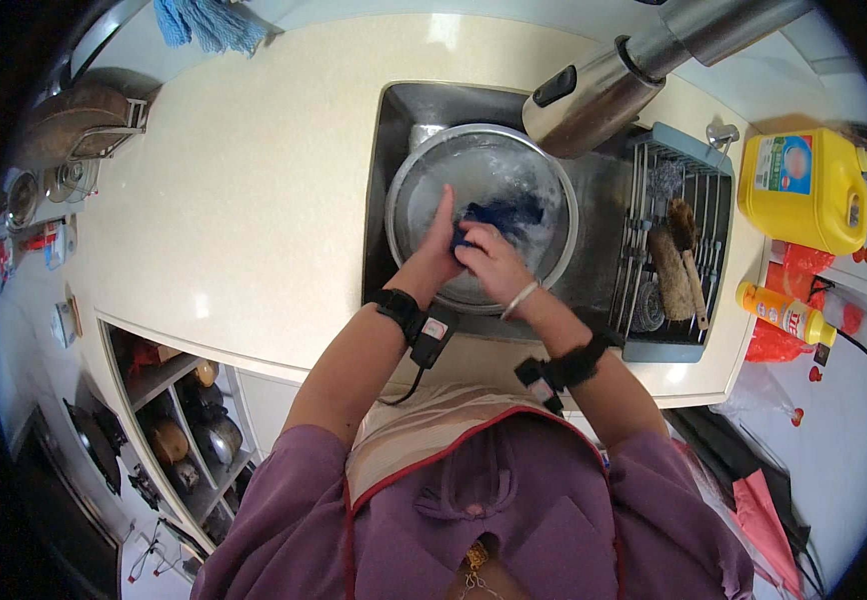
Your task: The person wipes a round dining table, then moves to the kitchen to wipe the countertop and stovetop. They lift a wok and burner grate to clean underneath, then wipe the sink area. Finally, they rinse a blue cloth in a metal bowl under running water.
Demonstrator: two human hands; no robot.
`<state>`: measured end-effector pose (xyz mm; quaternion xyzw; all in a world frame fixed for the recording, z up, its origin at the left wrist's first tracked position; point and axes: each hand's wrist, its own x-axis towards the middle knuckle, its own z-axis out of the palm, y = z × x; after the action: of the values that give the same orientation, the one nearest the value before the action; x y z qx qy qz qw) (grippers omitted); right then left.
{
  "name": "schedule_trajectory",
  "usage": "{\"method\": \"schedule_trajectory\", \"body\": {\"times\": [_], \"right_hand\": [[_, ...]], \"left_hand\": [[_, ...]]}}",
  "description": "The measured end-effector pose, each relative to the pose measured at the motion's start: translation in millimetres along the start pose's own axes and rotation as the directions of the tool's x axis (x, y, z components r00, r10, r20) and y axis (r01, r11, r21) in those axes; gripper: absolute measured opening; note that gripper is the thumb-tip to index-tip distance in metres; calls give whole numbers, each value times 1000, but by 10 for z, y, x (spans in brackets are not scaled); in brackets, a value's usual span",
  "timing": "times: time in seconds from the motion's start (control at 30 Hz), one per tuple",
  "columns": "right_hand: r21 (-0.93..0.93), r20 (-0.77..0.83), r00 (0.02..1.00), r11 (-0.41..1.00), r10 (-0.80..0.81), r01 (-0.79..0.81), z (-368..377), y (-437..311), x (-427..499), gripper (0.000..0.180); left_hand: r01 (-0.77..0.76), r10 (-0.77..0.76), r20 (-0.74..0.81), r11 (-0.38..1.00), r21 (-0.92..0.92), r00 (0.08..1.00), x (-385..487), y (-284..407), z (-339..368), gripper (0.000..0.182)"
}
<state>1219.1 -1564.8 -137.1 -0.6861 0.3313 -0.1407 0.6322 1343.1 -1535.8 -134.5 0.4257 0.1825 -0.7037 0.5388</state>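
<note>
A round metal basin [570, 244] of cloudy, sudsy water stands in the steel sink [595, 262]. Dark blue wet fabric [512, 214] lies partly in the water and runs up between my hands. My left hand [441, 244] grips a bunched end of it, thumb pointing up. Curled against the same bunch are the fingers of my right hand [495, 262]. How much of the fabric sits under the surface is hidden by suds. A metal faucet [591, 101] hangs over the basin's upper right rim.
A drying rack [632, 240] with brushes [670, 274] and steel scourers [647, 307] spans the sink's right side. Beyond it are a yellow jug [805, 210] and an orange bottle [782, 311]. Pale countertop [253, 202] extends left towards pans [77, 124]; blue cloths [208, 26] hang at the back.
</note>
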Motion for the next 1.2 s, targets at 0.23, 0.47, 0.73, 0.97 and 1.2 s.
{"method": "schedule_trajectory", "body": {"times": [0.23,0.47,0.73,0.97,1.2], "right_hand": [[-321,-309,950,937,36,-140,161,-82,166,34],[-542,-301,896,715,327,-442,-660,630,578,36],[-838,-181,854,377,488,-393,-301,794,488,73],[-546,-109,990,827,86,-132,-248,631,522,57],[-234,-141,976,964,-165,129,79,-335,190,53]], "left_hand": [[-118,109,-72,984,-136,991,98,-162,-135,47],[-180,299,-94,766,617,950,190,-11,-233,44],[-59,196,-83,624,779,977,339,46,-657,77],[52,1,-173,952,303,985,126,18,-157,88],[30,-22,237,999,-30,971,561,156,-494,49]]}}
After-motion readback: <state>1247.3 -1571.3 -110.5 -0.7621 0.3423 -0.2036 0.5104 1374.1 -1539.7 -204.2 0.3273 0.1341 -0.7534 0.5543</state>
